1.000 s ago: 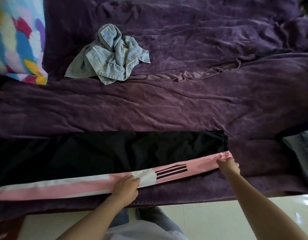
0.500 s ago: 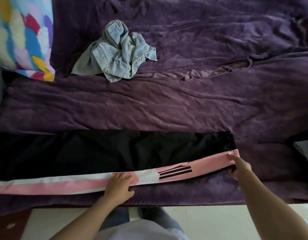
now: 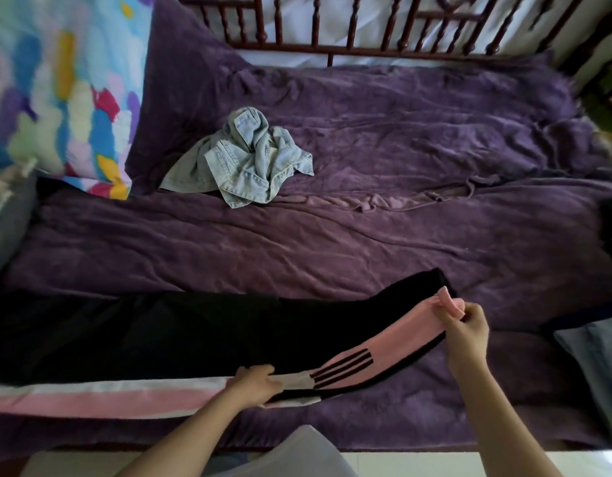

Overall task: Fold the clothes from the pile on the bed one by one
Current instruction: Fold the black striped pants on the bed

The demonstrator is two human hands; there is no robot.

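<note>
Hands: my left hand (image 3: pixel 254 385) grips the track pants (image 3: pixel 160 332) at the pink-and-white side stripe, by the bed's near edge; my right hand (image 3: pixel 466 330) pinches the pink cuff (image 3: pixel 449 302), lifted off the purple blanket (image 3: pixel 366 242).
Track pants: black, stretched along the near edge, running out of view at the left.
Denim garment (image 3: pixel 246 163): crumpled heap, farther back, well apart from the pants.
Pillow (image 3: pixel 57 91): multicoloured, far left corner.
Wooden rail (image 3: pixel 366 25): spindles along the far edge.

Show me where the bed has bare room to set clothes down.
Free: the wide blanket band between the denim garment and the track pants, and right of the denim up to the wooden rail. Crowded: the near edge, under the pants.
</note>
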